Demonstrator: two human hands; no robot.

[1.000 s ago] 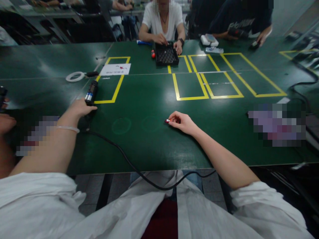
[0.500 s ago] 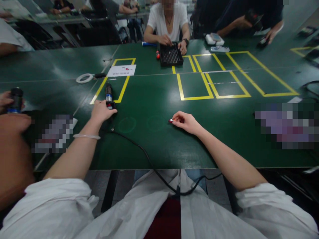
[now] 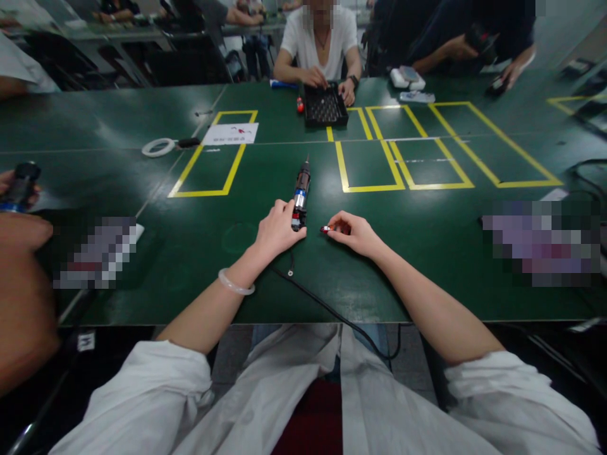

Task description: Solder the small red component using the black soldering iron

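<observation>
a person's left hand [image 3: 279, 229] has its fingers wrapped around a power screwdriver [image 3: 301, 188]; the right hand [image 3: 353, 234] pinches a small red-and-white piece [image 3: 325, 229] over the green surface [image 3: 360, 284].

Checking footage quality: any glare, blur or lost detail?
Head view: pale glare on glossy green tabletop; head view: bare co-worker's arm soft at left edge; head view: coarse pixelation over purplish item at right; head view: small red-and-white piece in right hand lacks fine detail.
</observation>
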